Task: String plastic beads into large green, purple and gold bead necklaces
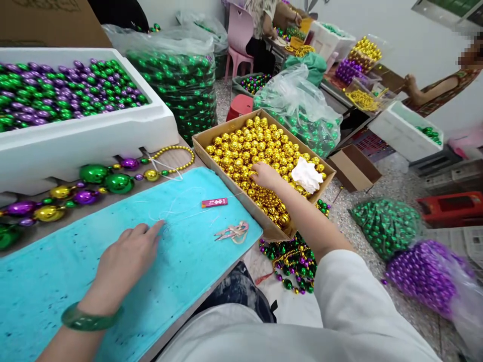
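My left hand [130, 254], with a green bangle [91, 318] on its wrist, rests on the turquoise cloth [181, 271]. Its index finger stretches out to a thin clear thread [184, 217], and the other fingers are loosely bent. My right hand [266, 177] is in a cardboard box [234, 188] of shiny gold beads [245, 146]; its fingers are bent together at a gold bead, the tips partly hidden. A crumpled white tissue [307, 174] lies on the beads. On the cloth are a small dark-red packet [214, 202] and thread scissors with wrapped handles [234, 232].
A white foam box [86, 133] of green and purple beads stands at the left, with strung bead necklaces [118, 183] before it. Bags of green beads [169, 85] and purple beads [422, 276] stand around on the floor. Other people work at tables behind.
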Motion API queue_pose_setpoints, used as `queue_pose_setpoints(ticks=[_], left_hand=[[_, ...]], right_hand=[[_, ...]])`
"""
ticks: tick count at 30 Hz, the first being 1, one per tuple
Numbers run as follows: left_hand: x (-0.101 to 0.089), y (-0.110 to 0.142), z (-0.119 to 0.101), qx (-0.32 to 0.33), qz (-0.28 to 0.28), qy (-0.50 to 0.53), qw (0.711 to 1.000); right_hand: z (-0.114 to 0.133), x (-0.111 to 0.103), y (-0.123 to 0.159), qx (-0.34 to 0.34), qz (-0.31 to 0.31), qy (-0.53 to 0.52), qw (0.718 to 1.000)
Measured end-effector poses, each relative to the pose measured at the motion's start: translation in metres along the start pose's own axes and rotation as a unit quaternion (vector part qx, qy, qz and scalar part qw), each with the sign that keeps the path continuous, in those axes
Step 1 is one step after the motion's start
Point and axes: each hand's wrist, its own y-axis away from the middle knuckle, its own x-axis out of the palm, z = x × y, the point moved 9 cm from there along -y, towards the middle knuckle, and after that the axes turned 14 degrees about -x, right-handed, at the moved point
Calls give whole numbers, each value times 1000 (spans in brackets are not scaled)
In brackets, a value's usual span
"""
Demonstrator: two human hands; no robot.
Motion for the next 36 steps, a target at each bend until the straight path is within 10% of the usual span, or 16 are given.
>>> queue_pose_setpoints(ticks=[10,17,23,28,36], left_hand=[[-70,-23,-3,-10,-109,31,993],[-136,-112,-88,106,-161,93,977],[-105,-205,-174,140,-5,65,988],[-64,-231,-203,133,127,4,983],[-52,-230,-221,150,97,7,984]], right_hand=[[21,38,-35,-43,43,26,998],[-5,11,-30,17,17,-29,999],[-50,-9,-12,92,-80,-212,970],[-57,-10,-8,97,-118,-277,949],[-70,-24,-6,87,-162,-308,933]])
